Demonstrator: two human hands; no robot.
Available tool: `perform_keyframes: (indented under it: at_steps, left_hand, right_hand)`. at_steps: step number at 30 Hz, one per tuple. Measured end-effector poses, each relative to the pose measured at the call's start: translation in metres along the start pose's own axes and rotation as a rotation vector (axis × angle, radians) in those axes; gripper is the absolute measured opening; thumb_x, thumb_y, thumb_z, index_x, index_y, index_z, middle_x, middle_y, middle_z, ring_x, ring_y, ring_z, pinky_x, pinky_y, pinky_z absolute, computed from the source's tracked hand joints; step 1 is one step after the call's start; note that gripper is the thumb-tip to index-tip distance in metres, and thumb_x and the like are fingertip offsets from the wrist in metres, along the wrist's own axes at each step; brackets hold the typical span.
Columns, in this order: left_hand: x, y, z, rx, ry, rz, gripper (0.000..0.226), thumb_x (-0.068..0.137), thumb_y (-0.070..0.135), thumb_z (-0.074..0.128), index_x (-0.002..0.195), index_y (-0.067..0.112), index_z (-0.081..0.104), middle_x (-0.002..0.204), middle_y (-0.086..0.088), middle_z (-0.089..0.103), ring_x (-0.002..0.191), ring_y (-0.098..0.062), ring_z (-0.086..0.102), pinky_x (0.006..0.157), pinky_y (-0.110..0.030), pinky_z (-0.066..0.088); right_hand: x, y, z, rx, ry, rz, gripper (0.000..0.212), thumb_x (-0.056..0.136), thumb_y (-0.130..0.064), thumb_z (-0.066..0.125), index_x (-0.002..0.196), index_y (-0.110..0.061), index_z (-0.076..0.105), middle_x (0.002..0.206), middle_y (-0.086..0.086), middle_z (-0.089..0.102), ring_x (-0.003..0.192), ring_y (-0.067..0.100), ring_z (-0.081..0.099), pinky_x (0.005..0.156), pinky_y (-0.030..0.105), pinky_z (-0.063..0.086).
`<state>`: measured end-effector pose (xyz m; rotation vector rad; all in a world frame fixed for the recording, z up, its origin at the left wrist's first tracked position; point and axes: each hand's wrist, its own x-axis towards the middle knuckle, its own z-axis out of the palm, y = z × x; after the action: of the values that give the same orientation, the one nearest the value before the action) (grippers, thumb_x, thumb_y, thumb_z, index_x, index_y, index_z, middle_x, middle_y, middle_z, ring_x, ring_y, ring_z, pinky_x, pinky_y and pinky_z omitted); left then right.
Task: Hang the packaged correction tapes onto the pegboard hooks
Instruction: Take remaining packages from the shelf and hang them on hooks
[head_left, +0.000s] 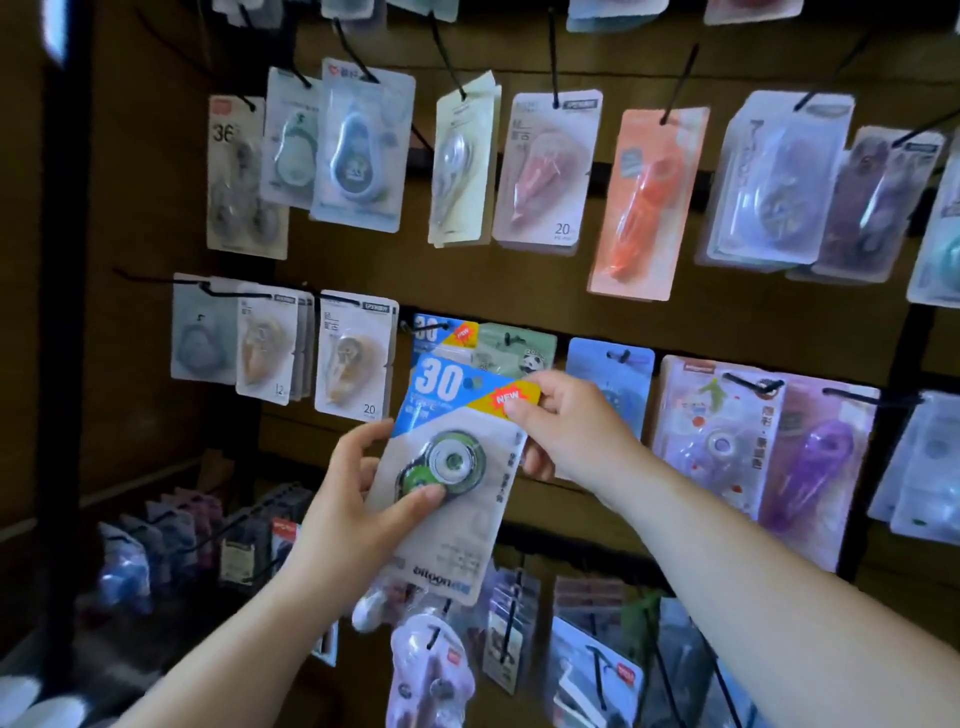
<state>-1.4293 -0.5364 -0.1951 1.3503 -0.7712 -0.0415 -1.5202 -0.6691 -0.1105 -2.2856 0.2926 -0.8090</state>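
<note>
Head view; a packaged correction tape (447, 467) held in both hands in front of the pegboard (519, 291), toward the board's left half and just below its middle row of hooks. The left hand (358, 499) grips the pack at its lower left edge; the thumb presses on the green dispenser under the clear blister, and the fingers curl behind the card. The right hand (566, 426) pinches the upper right corner; the thumb lies on the yellow and red "NEW" burst, the fingers pass behind the card's right edge. The pack thus lies between the two hands, printed face toward the camera.

Long axis near upright, the top leaning slightly to the right; the blue header with the large "30" points up toward the hooks, and the brand line is at the lower end, above the left wrist. The hang hole in the header shows as a dark spot beside the "30" and is clear of any hook.

Directly above and behind the header, a matching blue pack (441, 332) hangs on a black hook (431, 328); a green panda pack (519, 351) hangs just beside it to the right. Further packs fill the rows above, below and to the right, among them an orange pack (649, 202) and a purple pack (810, 457).
</note>
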Motion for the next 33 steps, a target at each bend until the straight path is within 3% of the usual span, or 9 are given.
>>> perform_keyframes:
  at_steps: [4, 9, 12, 17, 20, 23, 28, 31, 33]
  left_hand:
    - [0.021, 0.007, -0.017, -0.06, 0.063, 0.033, 0.051, 0.079, 0.012, 0.067, 0.116, 0.035, 0.039, 0.1, -0.01, 0.063, 0.083, -0.018, 0.064, 0.065, -0.031, 0.052]
    - [0.037, 0.006, -0.032, -0.101, 0.103, 0.053, 0.057, 0.08, 0.014, 0.065, 0.129, 0.029, 0.041, 0.108, -0.009, 0.063, 0.092, -0.023, 0.066, 0.079, -0.043, 0.055]
    - [0.044, 0.004, -0.038, -0.116, 0.114, 0.04, 0.058, 0.081, 0.016, 0.065, 0.132, 0.028, 0.041, 0.108, -0.005, 0.064, 0.093, -0.021, 0.066, 0.077, -0.039, 0.055]
    - [0.053, -0.001, -0.045, -0.121, 0.122, 0.031, 0.058, 0.081, 0.019, 0.065, 0.134, 0.027, 0.042, 0.099, 0.003, 0.063, 0.086, -0.015, 0.065, 0.067, -0.029, 0.053]
    - [0.054, -0.001, -0.046, -0.112, 0.122, 0.034, 0.058, 0.081, 0.018, 0.065, 0.133, 0.029, 0.042, 0.097, 0.004, 0.062, 0.088, -0.016, 0.065, 0.072, -0.033, 0.055]
    - [0.056, -0.001, -0.045, -0.081, 0.118, 0.044, 0.055, 0.081, 0.02, 0.065, 0.13, 0.033, 0.043, 0.102, -0.001, 0.063, 0.092, -0.019, 0.066, 0.076, -0.036, 0.055]
    - [0.059, -0.005, -0.044, -0.056, 0.099, 0.054, 0.046, 0.08, 0.023, 0.066, 0.113, 0.045, 0.042, 0.107, -0.005, 0.062, 0.098, -0.022, 0.064, 0.084, -0.043, 0.055]
    - [0.062, -0.011, -0.043, -0.034, 0.105, 0.057, 0.049, 0.08, 0.024, 0.066, 0.121, 0.042, 0.043, 0.115, -0.004, 0.06, 0.106, -0.022, 0.061, 0.089, -0.043, 0.052]
    - [0.067, -0.015, -0.041, 0.015, 0.093, 0.055, 0.053, 0.084, 0.024, 0.062, 0.132, 0.035, 0.041, 0.123, 0.0, 0.056, 0.115, -0.02, 0.056, 0.095, -0.041, 0.049]
  right_hand:
    - [0.025, -0.022, 0.015, -0.004, 0.05, -0.083, 0.016, 0.094, -0.006, 0.04, 0.099, -0.021, 0.041, 0.058, 0.002, 0.049, 0.028, -0.002, 0.047, 0.034, 0.01, 0.038]
    - [0.044, -0.034, 0.033, 0.0, 0.081, -0.132, 0.029, 0.093, 0.0, 0.034, 0.105, -0.025, 0.04, 0.064, 0.008, 0.047, 0.027, 0.001, 0.045, 0.036, 0.013, 0.04]
    - [0.052, -0.036, 0.04, 0.008, 0.094, -0.12, 0.032, 0.093, -0.001, 0.034, 0.114, -0.022, 0.046, 0.067, 0.005, 0.048, 0.028, 0.001, 0.046, 0.036, 0.013, 0.043]
    - [0.06, -0.035, 0.05, 0.034, 0.105, -0.066, 0.028, 0.093, -0.002, 0.033, 0.102, -0.027, 0.042, 0.064, 0.004, 0.048, 0.034, 0.004, 0.048, 0.04, 0.016, 0.046]
    - [0.059, -0.034, 0.052, 0.059, 0.126, -0.063, 0.028, 0.092, -0.001, 0.032, 0.099, -0.027, 0.042, 0.064, 0.002, 0.047, 0.034, 0.003, 0.048, 0.038, 0.016, 0.044]
    - [0.058, -0.035, 0.051, 0.089, 0.145, -0.056, 0.029, 0.089, 0.001, 0.032, 0.097, -0.025, 0.043, 0.067, 0.003, 0.045, 0.047, 0.013, 0.046, 0.041, 0.022, 0.043]
    - [0.056, -0.029, 0.054, 0.093, 0.182, -0.033, 0.028, 0.09, -0.001, 0.033, 0.099, -0.025, 0.044, 0.075, 0.004, 0.051, 0.052, 0.016, 0.046, 0.047, 0.027, 0.043]
    - [0.059, -0.022, 0.06, 0.061, 0.208, -0.018, 0.031, 0.091, -0.001, 0.035, 0.101, -0.029, 0.042, 0.081, 0.009, 0.055, 0.066, 0.021, 0.051, 0.066, 0.039, 0.05]
    - [0.061, -0.016, 0.065, 0.064, 0.201, -0.005, 0.034, 0.09, 0.0, 0.037, 0.11, -0.027, 0.043, 0.083, 0.009, 0.054, 0.068, 0.018, 0.05, 0.066, 0.037, 0.048]
